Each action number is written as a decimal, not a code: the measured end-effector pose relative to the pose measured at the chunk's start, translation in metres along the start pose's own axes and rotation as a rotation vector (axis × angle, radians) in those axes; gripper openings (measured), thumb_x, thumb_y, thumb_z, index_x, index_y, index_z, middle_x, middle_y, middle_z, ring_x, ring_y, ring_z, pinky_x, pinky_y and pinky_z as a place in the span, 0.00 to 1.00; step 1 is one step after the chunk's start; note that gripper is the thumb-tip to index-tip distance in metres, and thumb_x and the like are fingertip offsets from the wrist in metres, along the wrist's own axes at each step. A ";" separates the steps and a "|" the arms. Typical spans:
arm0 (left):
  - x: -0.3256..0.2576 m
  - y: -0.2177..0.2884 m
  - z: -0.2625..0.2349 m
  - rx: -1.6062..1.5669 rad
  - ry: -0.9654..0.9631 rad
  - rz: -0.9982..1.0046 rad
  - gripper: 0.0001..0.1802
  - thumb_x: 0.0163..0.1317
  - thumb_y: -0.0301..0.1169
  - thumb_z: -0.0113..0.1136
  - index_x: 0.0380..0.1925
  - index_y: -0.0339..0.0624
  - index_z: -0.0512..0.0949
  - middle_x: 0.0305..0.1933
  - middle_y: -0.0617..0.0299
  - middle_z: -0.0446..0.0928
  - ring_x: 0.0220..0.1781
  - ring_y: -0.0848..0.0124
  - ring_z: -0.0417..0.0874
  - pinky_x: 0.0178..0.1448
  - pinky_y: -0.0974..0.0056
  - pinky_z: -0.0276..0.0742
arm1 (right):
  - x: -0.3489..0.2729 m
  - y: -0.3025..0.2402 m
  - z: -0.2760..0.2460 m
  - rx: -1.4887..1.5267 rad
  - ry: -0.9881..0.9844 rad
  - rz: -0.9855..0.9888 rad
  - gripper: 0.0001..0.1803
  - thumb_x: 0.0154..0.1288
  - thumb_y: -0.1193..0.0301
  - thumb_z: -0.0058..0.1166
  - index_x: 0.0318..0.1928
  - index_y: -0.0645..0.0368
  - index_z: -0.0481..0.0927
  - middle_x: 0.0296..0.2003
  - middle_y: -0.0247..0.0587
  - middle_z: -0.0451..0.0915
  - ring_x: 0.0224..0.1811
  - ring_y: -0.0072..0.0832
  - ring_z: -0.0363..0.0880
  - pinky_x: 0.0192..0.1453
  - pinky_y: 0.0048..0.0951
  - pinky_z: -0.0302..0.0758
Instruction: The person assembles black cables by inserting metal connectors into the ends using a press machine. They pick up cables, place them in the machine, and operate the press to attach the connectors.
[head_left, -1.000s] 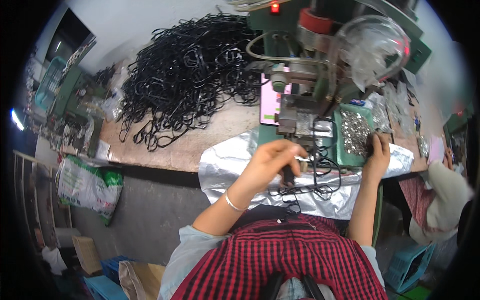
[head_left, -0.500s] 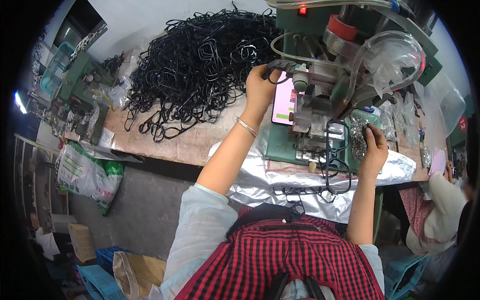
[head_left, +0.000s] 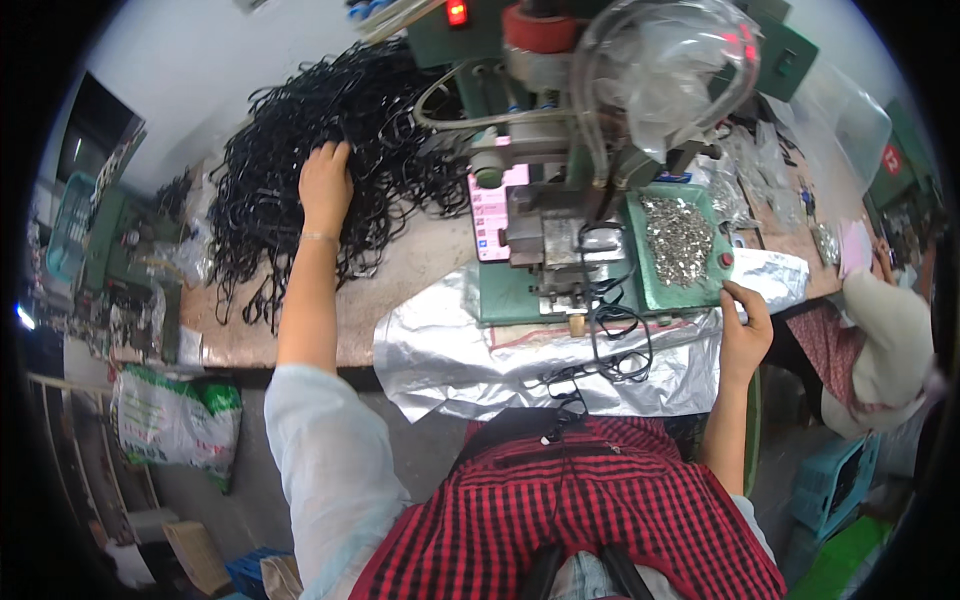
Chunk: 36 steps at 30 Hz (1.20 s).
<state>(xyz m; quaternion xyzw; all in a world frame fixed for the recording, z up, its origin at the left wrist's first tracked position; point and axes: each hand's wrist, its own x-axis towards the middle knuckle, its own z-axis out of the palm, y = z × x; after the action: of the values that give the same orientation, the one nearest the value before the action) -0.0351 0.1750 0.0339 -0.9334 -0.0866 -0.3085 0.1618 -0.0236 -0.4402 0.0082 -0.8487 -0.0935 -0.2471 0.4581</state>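
A large tangled heap of black strap loops (head_left: 300, 185) lies at the back left. My left hand (head_left: 325, 195) reaches onto it, fingers drawn together on a black strap; dark straps partly hide the fingertips. My right hand (head_left: 747, 335) is by the near right corner of a green tray (head_left: 650, 290) of small silvery metal pieces (head_left: 678, 240). Its fingers are loosely bent, thumb and forefinger apart, with nothing seen in them. A red button (head_left: 726, 260) sits just beyond. Between my hands stands a green press machine (head_left: 565, 240), with joined black strap loops (head_left: 620, 345) hanging from its front.
A phone with a lit pink screen (head_left: 490, 215) leans behind the machine's left side. Silver foil sheeting (head_left: 440, 350) covers the table's front edge. Another green machine (head_left: 120, 240) stands far left, a printed sack (head_left: 175, 420) below it. Another person's light sleeve (head_left: 885, 330) is at right.
My left hand has gone from the machine's left side to the strap heap. My right hand has come off the red button toward me, beside the tray corner. The view has shifted.
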 end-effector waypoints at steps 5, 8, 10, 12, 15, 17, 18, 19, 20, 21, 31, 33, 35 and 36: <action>-0.011 0.053 -0.047 -0.048 0.238 -0.024 0.07 0.60 0.31 0.65 0.36 0.42 0.80 0.43 0.57 0.78 0.45 0.56 0.79 0.47 0.54 0.76 | 0.018 -0.080 0.014 0.239 -0.262 -0.009 0.09 0.57 0.79 0.64 0.40 0.64 0.87 0.37 0.40 0.86 0.43 0.29 0.83 0.52 0.28 0.75; -0.019 0.085 -0.057 -0.357 0.297 -0.312 0.11 0.68 0.33 0.63 0.30 0.38 0.76 0.33 0.59 0.78 0.32 0.60 0.78 0.37 0.58 0.73 | 0.052 -0.121 0.038 0.378 -0.420 -0.089 0.08 0.57 0.77 0.64 0.39 0.62 0.87 0.37 0.39 0.86 0.44 0.28 0.83 0.53 0.27 0.76; -0.040 0.107 -0.046 -0.898 0.293 -0.617 0.11 0.72 0.33 0.60 0.32 0.39 0.75 0.29 0.66 0.75 0.28 0.73 0.75 0.32 0.65 0.71 | 0.062 -0.131 0.071 0.502 -0.421 -0.009 0.14 0.56 0.77 0.64 0.45 0.63 0.83 0.37 0.39 0.86 0.44 0.25 0.83 0.52 0.27 0.76; -0.066 0.132 -0.051 -1.374 0.239 -0.877 0.08 0.73 0.33 0.59 0.37 0.41 0.74 0.30 0.71 0.73 0.30 0.81 0.74 0.28 0.72 0.69 | 0.054 -0.128 0.097 0.762 -0.387 0.111 0.22 0.56 0.76 0.65 0.51 0.65 0.78 0.35 0.39 0.85 0.43 0.21 0.82 0.51 0.25 0.76; -0.085 0.163 -0.081 -1.656 0.252 -0.905 0.07 0.73 0.28 0.58 0.45 0.39 0.72 0.42 0.60 0.77 0.39 0.74 0.81 0.42 0.66 0.86 | 0.052 -0.134 0.093 0.699 -0.395 0.143 0.27 0.55 0.76 0.66 0.56 0.66 0.74 0.36 0.40 0.84 0.42 0.22 0.82 0.50 0.25 0.76; -0.058 0.180 -0.132 -1.821 0.382 -0.703 0.07 0.73 0.26 0.56 0.47 0.40 0.72 0.46 0.58 0.78 0.47 0.70 0.82 0.48 0.61 0.87 | 0.054 -0.137 0.090 0.667 -0.424 0.140 0.29 0.55 0.78 0.65 0.59 0.67 0.72 0.37 0.39 0.84 0.44 0.22 0.82 0.50 0.26 0.76; -0.045 0.184 -0.157 -1.917 0.477 -0.509 0.07 0.73 0.26 0.56 0.48 0.42 0.73 0.48 0.57 0.78 0.51 0.67 0.82 0.51 0.59 0.85 | 0.054 -0.140 0.090 0.746 -0.439 0.161 0.30 0.56 0.78 0.65 0.59 0.67 0.72 0.37 0.38 0.85 0.44 0.21 0.81 0.50 0.25 0.76; -0.032 0.191 -0.185 -1.948 0.481 -0.342 0.09 0.73 0.25 0.55 0.50 0.42 0.73 0.49 0.56 0.78 0.53 0.67 0.81 0.52 0.59 0.85 | 0.053 -0.146 0.089 0.824 -0.454 0.182 0.30 0.56 0.79 0.65 0.60 0.68 0.71 0.36 0.37 0.85 0.44 0.21 0.81 0.50 0.25 0.75; -0.021 0.196 -0.202 -1.978 0.477 -0.166 0.10 0.72 0.23 0.54 0.52 0.42 0.73 0.49 0.55 0.78 0.55 0.66 0.81 0.54 0.58 0.85 | 0.051 -0.148 0.089 0.900 -0.458 0.204 0.30 0.56 0.79 0.65 0.60 0.68 0.71 0.35 0.36 0.85 0.44 0.20 0.80 0.50 0.24 0.75; -0.008 0.198 -0.203 -1.813 0.501 -0.034 0.12 0.71 0.21 0.55 0.53 0.39 0.73 0.50 0.53 0.78 0.52 0.67 0.82 0.56 0.61 0.83 | 0.047 -0.148 0.092 0.962 -0.403 0.183 0.30 0.57 0.80 0.64 0.60 0.69 0.70 0.36 0.36 0.85 0.44 0.19 0.80 0.51 0.24 0.75; -0.024 0.223 -0.202 -1.521 0.452 0.128 0.08 0.61 0.17 0.60 0.40 0.35 0.74 0.42 0.48 0.82 0.41 0.63 0.84 0.48 0.58 0.82 | 0.024 -0.152 0.055 0.722 -0.520 -0.005 0.31 0.63 0.79 0.55 0.68 0.67 0.69 0.62 0.46 0.77 0.68 0.35 0.72 0.71 0.35 0.66; -0.043 0.227 -0.194 -1.316 0.351 0.368 0.17 0.53 0.21 0.70 0.44 0.43 0.80 0.45 0.49 0.86 0.31 0.64 0.82 0.37 0.63 0.79 | 0.041 -0.101 0.062 0.285 -0.358 -0.229 0.20 0.58 0.75 0.58 0.53 0.58 0.83 0.58 0.48 0.80 0.63 0.44 0.77 0.70 0.39 0.70; -0.043 0.240 -0.202 -1.152 0.354 0.483 0.14 0.48 0.21 0.70 0.37 0.43 0.81 0.47 0.56 0.87 0.31 0.64 0.79 0.34 0.64 0.79 | 0.038 -0.051 0.065 -0.388 -0.136 -0.268 0.17 0.56 0.70 0.64 0.47 0.56 0.86 0.57 0.52 0.79 0.66 0.50 0.71 0.68 0.47 0.70; -0.040 0.247 -0.198 -1.055 0.465 0.532 0.11 0.47 0.21 0.70 0.32 0.42 0.81 0.47 0.57 0.86 0.33 0.65 0.79 0.35 0.62 0.81 | 0.036 -0.032 0.067 -0.505 -0.149 -0.207 0.15 0.56 0.69 0.65 0.45 0.55 0.87 0.57 0.53 0.78 0.68 0.51 0.69 0.68 0.49 0.69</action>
<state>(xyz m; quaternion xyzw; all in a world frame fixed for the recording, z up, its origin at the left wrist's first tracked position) -0.1109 -0.1281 0.0988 -0.7858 0.3493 -0.4535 -0.2342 0.0178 -0.3691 0.0193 -0.9377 -0.1485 -0.2451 0.1964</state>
